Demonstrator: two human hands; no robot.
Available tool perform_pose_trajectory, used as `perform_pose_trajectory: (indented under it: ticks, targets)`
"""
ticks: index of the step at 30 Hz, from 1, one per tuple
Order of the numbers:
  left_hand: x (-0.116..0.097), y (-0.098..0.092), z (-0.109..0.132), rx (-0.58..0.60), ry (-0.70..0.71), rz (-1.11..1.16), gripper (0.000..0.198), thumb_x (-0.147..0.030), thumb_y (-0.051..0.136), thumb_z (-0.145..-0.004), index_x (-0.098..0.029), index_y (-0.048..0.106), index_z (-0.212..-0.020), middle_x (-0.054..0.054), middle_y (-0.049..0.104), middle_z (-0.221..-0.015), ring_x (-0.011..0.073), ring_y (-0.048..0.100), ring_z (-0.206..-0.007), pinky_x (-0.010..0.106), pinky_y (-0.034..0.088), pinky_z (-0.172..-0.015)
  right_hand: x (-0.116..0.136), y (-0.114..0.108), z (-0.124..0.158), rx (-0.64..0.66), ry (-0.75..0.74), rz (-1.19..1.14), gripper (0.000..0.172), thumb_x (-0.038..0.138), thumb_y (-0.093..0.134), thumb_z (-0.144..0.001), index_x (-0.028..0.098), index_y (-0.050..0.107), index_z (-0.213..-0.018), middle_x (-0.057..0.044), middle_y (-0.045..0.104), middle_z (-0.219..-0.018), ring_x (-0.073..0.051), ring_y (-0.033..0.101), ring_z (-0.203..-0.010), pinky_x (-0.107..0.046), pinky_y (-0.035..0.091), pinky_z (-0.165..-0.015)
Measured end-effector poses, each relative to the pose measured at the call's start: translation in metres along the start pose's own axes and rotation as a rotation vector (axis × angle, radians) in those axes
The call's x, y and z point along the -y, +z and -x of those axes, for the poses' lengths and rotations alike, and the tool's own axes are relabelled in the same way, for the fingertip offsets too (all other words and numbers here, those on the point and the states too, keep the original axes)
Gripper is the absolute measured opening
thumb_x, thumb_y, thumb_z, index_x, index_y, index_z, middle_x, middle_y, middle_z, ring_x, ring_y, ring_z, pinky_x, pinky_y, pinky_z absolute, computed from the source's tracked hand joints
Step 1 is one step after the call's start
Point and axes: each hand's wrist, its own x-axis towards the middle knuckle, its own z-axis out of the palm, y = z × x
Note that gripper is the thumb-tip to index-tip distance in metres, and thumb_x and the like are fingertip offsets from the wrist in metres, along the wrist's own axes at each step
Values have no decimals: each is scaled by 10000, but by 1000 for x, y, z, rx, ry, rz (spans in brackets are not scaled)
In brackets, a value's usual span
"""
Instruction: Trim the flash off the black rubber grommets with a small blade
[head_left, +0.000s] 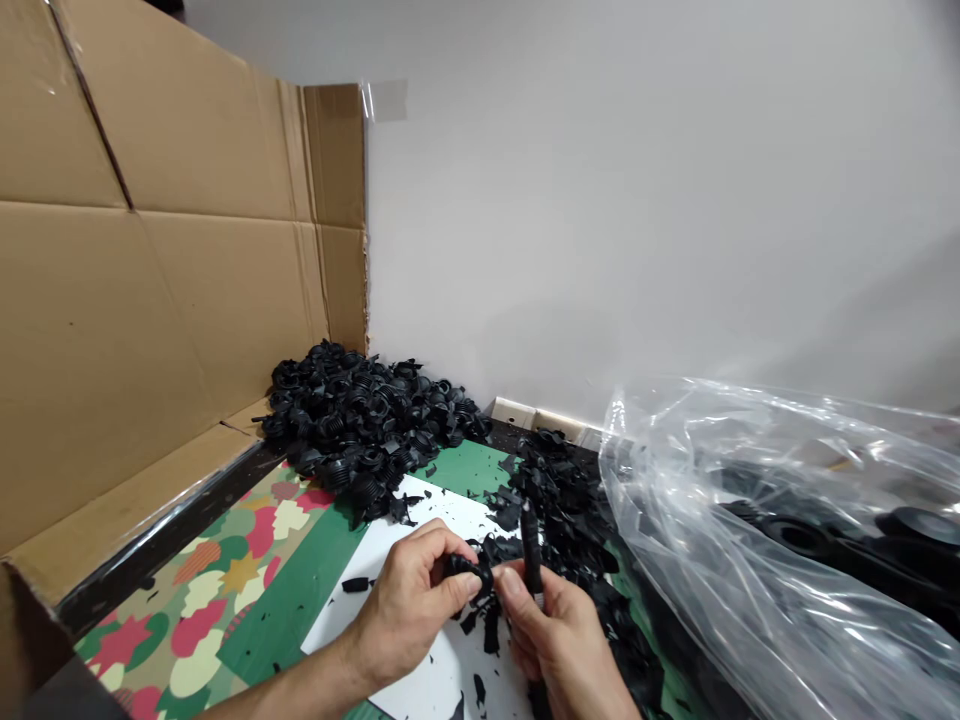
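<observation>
Two hands noted at 6 o'clock, over a white sheet [420,690]. A small black part [466,568] is pinched between thumb and fingers of the left hand [409,605]. A thin black tool [531,545] is held upright, fingers closed round it, in the right hand [562,635], just beside the part. A heap of ribbed parts [360,420] is seen at 11 o'clock, black scraps [562,490] at 1 o'clock, a clear bag [757,560] at 3 o'clock, cardboard [112,330] at 9 o'clock.

Black part [466,572] mostly hidden under fingers of left hand [409,605], tool [531,548] lower end buried in right hand [562,635], both arms cut off at bottom edge, dark shapes [862,545] inside bag [750,470] blurred by plastic, bag cut at right edge.
</observation>
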Motion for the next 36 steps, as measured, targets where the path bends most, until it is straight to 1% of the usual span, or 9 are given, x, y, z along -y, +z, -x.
perform_pose_trajectory:
  ticks: [5,7,10,13,15,18,23,31,36]
  targets:
    - [-2,-1,-1,-2,0,-52,83,-216,612,-743,-158,651,-787,3,539,-733,146,460,-638,256,341,-585,21,-19,4,-137,-114,-49,518,638,712,-665,164,722,-872,-13,601,-624,-165,525,-601,-265,416,-556]
    - [-2,-1,-1,0,2,-62,93,-214,607,-743,-158,653,-802,5,540,-741,149,463,-643,258,345,-589,28,-23,7,-157,-159,-70,508,639,697,-689,176,732,-896,-21,622,-683,-170,536,-650,-271,434,-610]
    - [-3,-1,-1,-5,11,-77,93,-194,598,-742,-162,653,-809,7,545,-749,151,467,-654,259,350,-600,33,-20,11,-138,-229,-105,500,635,674,-721,194,718,-955,1,606,-652,-150,528,-587,-266,435,-575]
    - [-5,0,0,-3,14,-76,75,-182,593,-742,-167,649,-790,8,548,-750,154,481,-664,260,357,-604,35,-13,16,-141,-247,-81,463,612,716,-690,194,707,-888,-19,663,-635,-175,594,-579,-292,480,-604]
    - [-5,-1,1,-2,18,-74,72,-182,595,-740,-170,651,-783,11,550,-752,158,489,-669,261,364,-604,34,-9,17,-143,-264,-66,400,559,778,-644,203,715,-815,-43,709,-724,-193,635,-632,-310,511,-663]
    - [-6,-1,1,-7,27,-96,84,-170,594,-729,-173,658,-784,15,567,-752,165,501,-676,266,373,-611,28,-7,16,-112,-346,-55,308,490,811,-628,224,739,-766,-49,707,-863,-211,664,-729,-315,527,-709]
    - [-5,0,2,-10,35,-125,107,-142,586,-716,-180,660,-783,16,585,-747,171,519,-681,271,381,-616,16,-8,13,-72,-450,-15,243,446,783,-689,213,738,-742,-62,684,-810,-232,669,-738,-348,549,-719]
    - [-3,1,1,-12,40,-129,117,-127,586,-714,-183,659,-788,14,583,-746,172,525,-689,270,387,-618,13,-7,13,-66,-493,-10,192,417,773,-716,230,739,-741,-50,678,-803,-221,660,-747,-333,540,-722]
    - [-6,1,3,-35,66,-145,122,-111,581,-705,-184,660,-762,16,589,-730,169,519,-671,267,384,-605,18,0,18,-75,-610,92,144,378,748,-750,238,729,-722,-45,675,-730,-210,638,-688,-299,507,-633]
